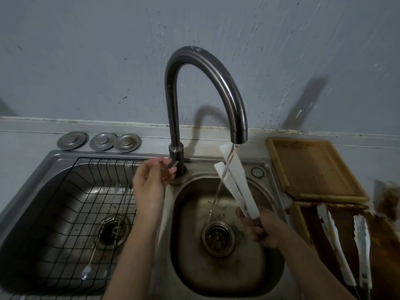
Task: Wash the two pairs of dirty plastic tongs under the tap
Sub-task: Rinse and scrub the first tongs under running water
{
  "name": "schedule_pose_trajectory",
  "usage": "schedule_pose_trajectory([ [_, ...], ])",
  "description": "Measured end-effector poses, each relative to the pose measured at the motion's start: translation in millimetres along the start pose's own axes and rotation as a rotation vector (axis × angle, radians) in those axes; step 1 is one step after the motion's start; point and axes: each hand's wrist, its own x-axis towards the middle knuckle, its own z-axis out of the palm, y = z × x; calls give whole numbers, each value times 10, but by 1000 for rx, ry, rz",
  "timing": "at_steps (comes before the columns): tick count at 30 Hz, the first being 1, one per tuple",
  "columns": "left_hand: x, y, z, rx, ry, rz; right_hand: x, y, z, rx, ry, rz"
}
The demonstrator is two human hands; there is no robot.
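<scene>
My right hand (263, 229) grips the hinge end of a pair of white plastic tongs (237, 182), tips pointing up under the spout of the dark curved tap (207, 83). A thin stream of water (216, 195) runs past the tongs into the right sink basin (249, 273). My left hand (151, 185) pinches the small tap lever (174, 164) at the tap's base. A second pair of white tongs (346, 245), smeared with brown, lies on the dark board at the right.
The left basin holds a black wire rack (71, 213) with a fork and a long spoon (93, 258). Three metal drain covers (100, 141) sit on the ledge behind. A wooden tray (316, 169) lies right of the sink.
</scene>
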Motion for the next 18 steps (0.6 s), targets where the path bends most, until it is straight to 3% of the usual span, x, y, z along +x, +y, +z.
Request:
schedule_pose_trajectory([
  [5,-111,-491,91,281,-247,-466,100,125,45,262,-350,206],
  [8,-295,-745,236,378,-432,-540,93,171,131,250,-431,190],
  [12,-403,-867,331,533,-341,-450,10,172,153,233,-430,193],
  [14,-389,-822,347,487,-280,-434,-50,165,160,145,-392,182],
  [18,-370,-740,361,265,-225,-592,-121,157,176,43,-315,171],
])
